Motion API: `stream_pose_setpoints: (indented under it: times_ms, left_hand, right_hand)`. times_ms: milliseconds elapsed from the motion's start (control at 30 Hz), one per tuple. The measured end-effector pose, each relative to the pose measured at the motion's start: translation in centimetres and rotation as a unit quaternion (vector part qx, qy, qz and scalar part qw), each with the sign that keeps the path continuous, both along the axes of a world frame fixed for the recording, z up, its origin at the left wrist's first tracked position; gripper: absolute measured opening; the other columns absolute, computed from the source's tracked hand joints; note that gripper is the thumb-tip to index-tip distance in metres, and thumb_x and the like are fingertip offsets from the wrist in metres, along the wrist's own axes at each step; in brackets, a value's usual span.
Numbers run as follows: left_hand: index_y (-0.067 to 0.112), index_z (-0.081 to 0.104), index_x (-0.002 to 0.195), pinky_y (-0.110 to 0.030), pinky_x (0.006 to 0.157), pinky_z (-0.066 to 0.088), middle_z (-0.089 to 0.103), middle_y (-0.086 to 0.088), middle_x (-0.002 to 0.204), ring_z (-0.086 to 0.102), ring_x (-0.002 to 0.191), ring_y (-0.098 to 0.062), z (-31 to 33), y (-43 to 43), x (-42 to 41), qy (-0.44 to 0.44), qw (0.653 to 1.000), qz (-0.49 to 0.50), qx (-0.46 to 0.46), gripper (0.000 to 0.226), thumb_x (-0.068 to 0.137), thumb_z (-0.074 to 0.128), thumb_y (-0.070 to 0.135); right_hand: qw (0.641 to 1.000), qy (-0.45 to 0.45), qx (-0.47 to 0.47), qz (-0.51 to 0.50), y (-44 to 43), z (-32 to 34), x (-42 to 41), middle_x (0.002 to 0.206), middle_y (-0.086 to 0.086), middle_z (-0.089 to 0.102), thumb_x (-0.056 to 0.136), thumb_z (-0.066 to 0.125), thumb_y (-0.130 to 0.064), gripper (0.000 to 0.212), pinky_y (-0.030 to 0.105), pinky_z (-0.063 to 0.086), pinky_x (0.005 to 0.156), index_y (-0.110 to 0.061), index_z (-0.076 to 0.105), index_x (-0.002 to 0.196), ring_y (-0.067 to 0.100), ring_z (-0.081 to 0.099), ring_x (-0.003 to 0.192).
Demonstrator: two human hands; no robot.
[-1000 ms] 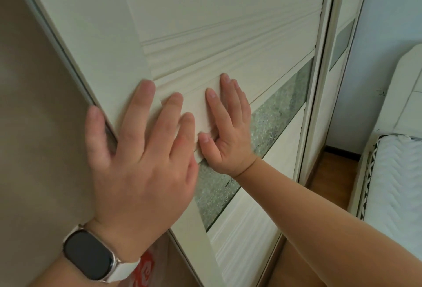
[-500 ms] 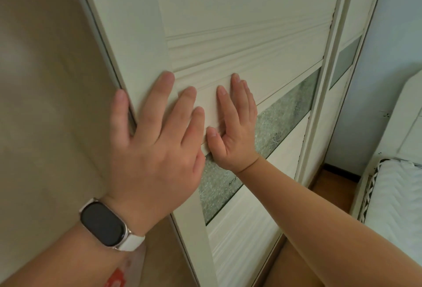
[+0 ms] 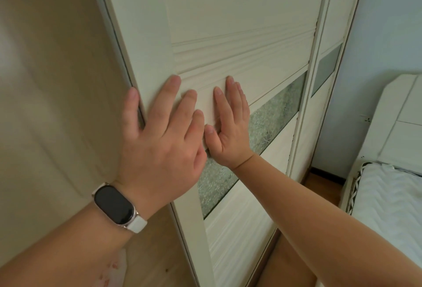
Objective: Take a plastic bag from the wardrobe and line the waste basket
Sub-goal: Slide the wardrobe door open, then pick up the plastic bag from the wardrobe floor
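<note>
A white sliding wardrobe door (image 3: 239,24) with ribbed moulding and a frosted glass band (image 3: 271,117) fills the middle of the view. My left hand (image 3: 159,140), with a smartwatch on the wrist, lies flat on the door's left stile, its thumb hooked around the door's left edge. My right hand (image 3: 230,127) presses flat on the panel right beside it, fingers together. Both palms hold nothing. A bit of plastic bag with red print (image 3: 112,268) shows at the bottom left, under my left forearm. No waste basket is in view.
Left of the door is a beige inner wardrobe panel (image 3: 57,104). A second door panel (image 3: 328,58) stands further right, then a pale blue wall (image 3: 376,47). A bed with a white headboard (image 3: 402,122) and mattress (image 3: 388,206) sits at the right, over wooden floor (image 3: 324,184).
The door and both hands have shifted rightward in the view, and more of the beige panel shows on the left. Both hands keep their flat press on the door.
</note>
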State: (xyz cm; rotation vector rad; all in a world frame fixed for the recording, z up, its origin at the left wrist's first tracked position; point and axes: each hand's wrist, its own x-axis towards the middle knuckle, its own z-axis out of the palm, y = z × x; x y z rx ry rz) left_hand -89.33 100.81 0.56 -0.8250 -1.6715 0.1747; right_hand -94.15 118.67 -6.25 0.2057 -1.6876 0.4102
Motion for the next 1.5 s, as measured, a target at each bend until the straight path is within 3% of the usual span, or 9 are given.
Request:
stream_pose_setpoints:
  times_ms: [167,333,533,700,1100,1500]
  left_hand:
    - [0.01,0.068,0.108,-0.061,0.112,0.014,0.06,-0.009,0.134,0.034,0.139,-0.033,-0.2,-0.2,0.2,-0.003,1.0,0.002,-0.005,0.034,0.09,0.051,0.033]
    - [0.01,0.066,0.111,-0.062,0.112,0.014,0.058,-0.011,0.136,0.038,0.14,-0.033,0.1,-1.0,0.7,-0.039,0.998,-0.025,-0.039,0.034,0.091,0.048,0.032]
    - [0.012,0.064,0.123,-0.058,0.111,0.026,0.053,-0.013,0.143,0.044,0.136,-0.034,-1.8,-4.1,1.5,-0.076,0.986,-0.13,-0.075,0.041,0.088,0.054,0.029]
    - [0.012,0.062,0.127,-0.057,0.11,0.029,0.051,-0.014,0.144,0.045,0.135,-0.034,-3.9,-8.5,2.1,-0.148,0.974,-0.15,-0.083,0.045,0.089,0.054,0.033]
    - [0.016,0.061,0.13,-0.054,0.105,0.038,0.055,-0.011,0.139,0.048,0.131,-0.032,-12.2,-21.5,2.3,-0.346,0.931,-0.095,-0.064,0.047,0.09,0.056,0.04]
    - [0.021,0.056,0.133,-0.05,0.108,0.035,0.053,-0.005,0.141,0.046,0.131,-0.029,-20.9,-35.8,2.6,-0.485,0.869,0.101,0.014,0.047,0.09,0.051,0.041]
  right_hand:
    - [0.999,-0.029,0.014,-0.006,0.4,0.0,0.7,0.15,0.028,0.031,0.099,0.028,-0.05,0.061,0.062,0.03,0.111,-0.008,0.034,0.142,0.046,0.032,0.141]
    - [0.997,-0.063,0.029,-0.02,0.2,0.4,2.8,0.15,0.031,0.032,0.097,0.044,-0.035,0.056,0.055,0.03,0.115,-0.001,0.039,0.141,0.041,0.032,0.142]
    - [0.977,-0.196,0.044,-0.073,-1.8,-0.7,8.3,0.15,0.013,0.043,0.098,0.043,-0.043,0.055,0.051,0.038,0.106,-0.011,0.047,0.142,0.03,0.042,0.137]
    - [0.965,-0.234,0.082,-0.08,-5.3,-1.6,12.9,0.141,0.014,0.052,0.098,0.044,-0.043,0.053,0.049,0.042,0.1,-0.007,0.051,0.137,0.032,0.051,0.127]
    - [0.909,-0.345,0.231,-0.038,-17.7,-5.9,15.6,0.134,0.013,0.057,0.097,0.048,-0.046,0.049,0.044,0.044,0.097,-0.011,0.059,0.129,0.033,0.055,0.12]
    - [0.833,-0.432,0.321,0.131,-29.8,-13.0,7.4,0.139,0.01,0.055,0.095,0.042,-0.051,0.055,0.044,0.041,0.103,-0.017,0.051,0.137,0.031,0.051,0.125]
